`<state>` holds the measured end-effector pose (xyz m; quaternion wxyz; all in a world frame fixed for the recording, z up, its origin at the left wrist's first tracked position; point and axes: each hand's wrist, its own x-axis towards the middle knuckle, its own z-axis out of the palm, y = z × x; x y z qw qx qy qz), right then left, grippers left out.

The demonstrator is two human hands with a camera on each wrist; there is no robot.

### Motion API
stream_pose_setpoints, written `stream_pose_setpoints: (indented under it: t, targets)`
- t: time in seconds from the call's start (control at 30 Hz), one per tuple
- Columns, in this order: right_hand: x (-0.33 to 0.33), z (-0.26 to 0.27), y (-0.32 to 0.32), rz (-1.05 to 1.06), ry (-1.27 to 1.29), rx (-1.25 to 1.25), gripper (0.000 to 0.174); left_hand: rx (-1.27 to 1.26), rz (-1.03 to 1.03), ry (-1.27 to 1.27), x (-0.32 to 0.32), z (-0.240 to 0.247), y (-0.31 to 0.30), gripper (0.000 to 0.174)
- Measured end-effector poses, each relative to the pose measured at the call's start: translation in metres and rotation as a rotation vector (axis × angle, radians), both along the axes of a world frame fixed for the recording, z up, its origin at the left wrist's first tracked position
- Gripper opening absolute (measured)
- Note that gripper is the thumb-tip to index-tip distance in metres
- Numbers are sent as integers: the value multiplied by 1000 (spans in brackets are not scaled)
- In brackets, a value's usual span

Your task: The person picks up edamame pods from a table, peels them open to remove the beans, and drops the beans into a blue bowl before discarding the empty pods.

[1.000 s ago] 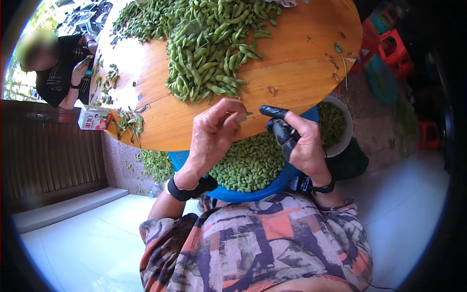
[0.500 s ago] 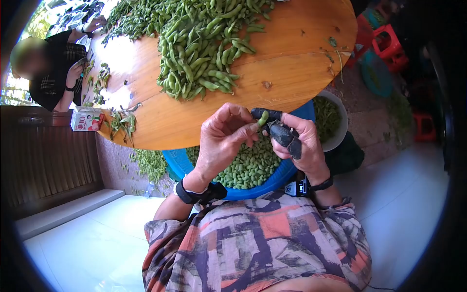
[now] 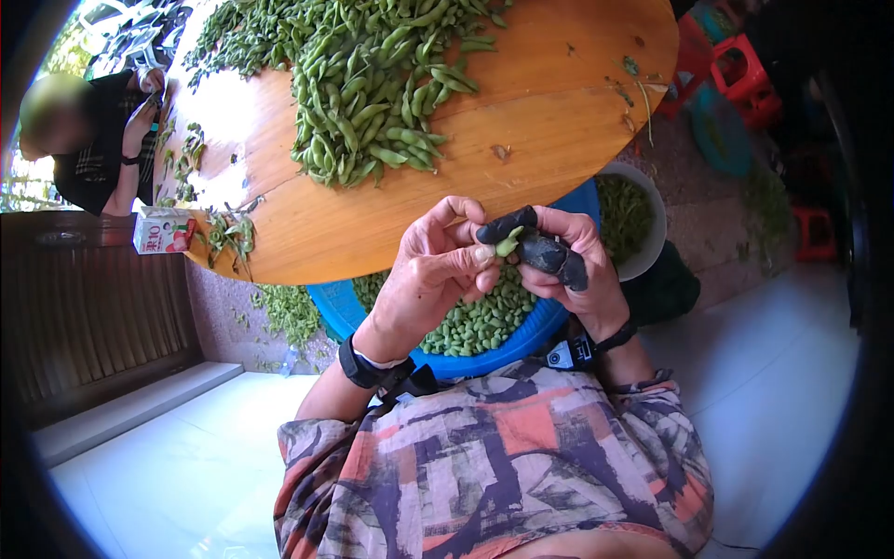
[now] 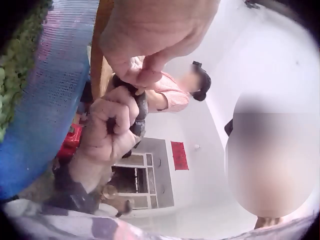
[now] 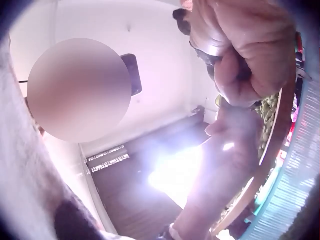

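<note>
A green bean pod (image 3: 508,244) is between the two hands over the blue basin. My left hand (image 3: 433,261) pinches one end of it with thumb and forefinger. My right hand (image 3: 585,265), with black coverings on thumb and forefinger, grips the pod's other end. In the left wrist view the right hand (image 4: 107,127) meets the left fingertips, and the pod is mostly hidden. Shelled green beans (image 3: 480,321) lie in the blue basin (image 3: 447,366) beneath. Above the hands, a heap of pods (image 3: 363,102) covers part of the wooden table (image 3: 549,121).
A white bowl (image 3: 659,228) of green pieces stands on the right. On the table's left edge are a drink carton (image 3: 166,230) and plant scraps (image 3: 228,240). Another person (image 3: 98,140) sits at the far left. Red stools (image 3: 745,74) stand at the right.
The left hand has moved right from the table edge, bringing a pod to the right hand. Both hands have come together, and the right thumb and forefinger have closed on the pod.
</note>
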<state>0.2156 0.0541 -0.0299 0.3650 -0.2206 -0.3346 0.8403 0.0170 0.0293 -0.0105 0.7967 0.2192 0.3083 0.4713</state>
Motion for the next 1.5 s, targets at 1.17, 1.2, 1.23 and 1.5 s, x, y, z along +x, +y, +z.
stream_pose_setpoints:
  t: [1.17, 1.2, 1.23, 1.5]
  targets:
    - [100, 34, 0, -280, -1086, 685, 29, 1091, -338, 1086, -30, 29, -6, 20]
    - [110, 29, -1, -354, -1176, 733, 34, 1043, -328, 1143, -40, 39, 3, 17]
    - [122, 23, 1, -405, -1317, 746, 34, 961, -173, 1236, -48, 37, 9, 19]
    - [109, 21, 9, -483, -1541, 753, 31, 1283, 8, 1963, -79, 27, 70, 25]
